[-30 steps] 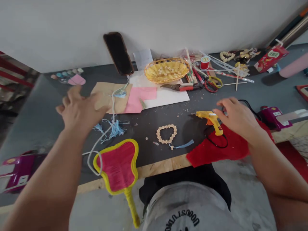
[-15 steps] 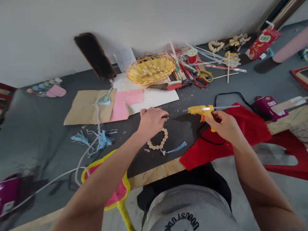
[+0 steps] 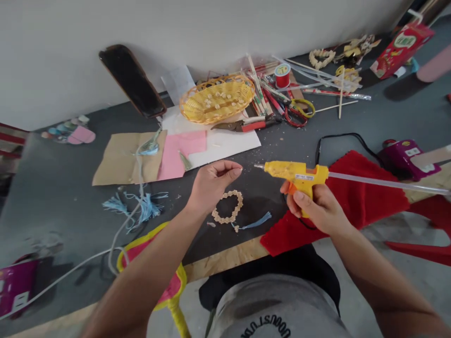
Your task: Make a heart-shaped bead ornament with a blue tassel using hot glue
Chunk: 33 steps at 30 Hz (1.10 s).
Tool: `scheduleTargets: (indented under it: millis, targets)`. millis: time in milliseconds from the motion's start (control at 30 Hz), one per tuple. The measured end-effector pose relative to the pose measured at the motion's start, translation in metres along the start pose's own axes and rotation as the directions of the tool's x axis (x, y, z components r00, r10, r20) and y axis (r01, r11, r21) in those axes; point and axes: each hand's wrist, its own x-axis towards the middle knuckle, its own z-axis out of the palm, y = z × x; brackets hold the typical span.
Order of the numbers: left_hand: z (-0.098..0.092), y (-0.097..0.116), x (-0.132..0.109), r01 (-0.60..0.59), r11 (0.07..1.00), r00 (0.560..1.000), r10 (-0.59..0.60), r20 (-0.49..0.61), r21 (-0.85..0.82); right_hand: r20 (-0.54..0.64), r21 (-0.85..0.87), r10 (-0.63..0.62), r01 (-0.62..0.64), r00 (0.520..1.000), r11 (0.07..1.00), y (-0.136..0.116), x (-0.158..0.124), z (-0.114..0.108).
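My right hand (image 3: 313, 204) grips a yellow glue gun (image 3: 294, 174) by its handle, a finger at the orange trigger. A clear glue stick (image 3: 380, 181) juts from the gun's back, and the metal nozzle points left. Just left of the nozzle, my left hand (image 3: 214, 183) is closed in a pinch; a tiny pale bit shows at its fingertips, too small to name. Below the left hand a ring of pale beads (image 3: 227, 220) lies on the dark table, with a blue tassel (image 3: 259, 220) beside it.
Behind lie a yellow woven basket (image 3: 183, 110) with small pale pieces, red-handled pliers (image 3: 252, 126), scissors (image 3: 299, 110) and a thread spool (image 3: 282, 77). Red cloth (image 3: 369, 202) lies under my right arm. Blue tassels (image 3: 150, 206), a white cable (image 3: 120, 230) and a phone (image 3: 134, 82) are left.
The glue gun has been lifted and brought left, nearer my left hand, its glue stick now tilting downward at the back. My left hand has turned, its pinched fingertips facing the nozzle.
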Motion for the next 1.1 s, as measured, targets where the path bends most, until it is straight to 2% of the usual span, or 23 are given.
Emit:
scheduleTargets:
  millis: [100, 367, 800, 1100]
  targets:
    - [-0.001, -0.001, -0.007, 0.042, 0.985, 0.999, -0.046, -0.021, -0.169, 0.085, -0.019, -0.062, 0.064, 0.994, 0.998, 0.001, 0.0, 0.009]
    - [-0.004, -0.002, -0.017, 0.12, 0.912, 0.992, -0.125, 0.012, -0.392, 0.104, 0.012, -0.061, 0.06, 0.993, 0.998, 0.003, 0.002, 0.021]
    - [-0.002, -0.005, -0.018, 0.105, 0.906, 0.994, -0.099, 0.036, -0.409, 0.129, 0.053, -0.058, 0.051, 0.99, 0.997, 0.008, -0.002, 0.025]
    - [-0.002, 0.0, -0.021, 0.127, 0.882, 0.992, -0.123, 0.04, -0.453, 0.135, 0.063, -0.063, 0.055, 0.989, 0.997, 0.008, -0.002, 0.025]
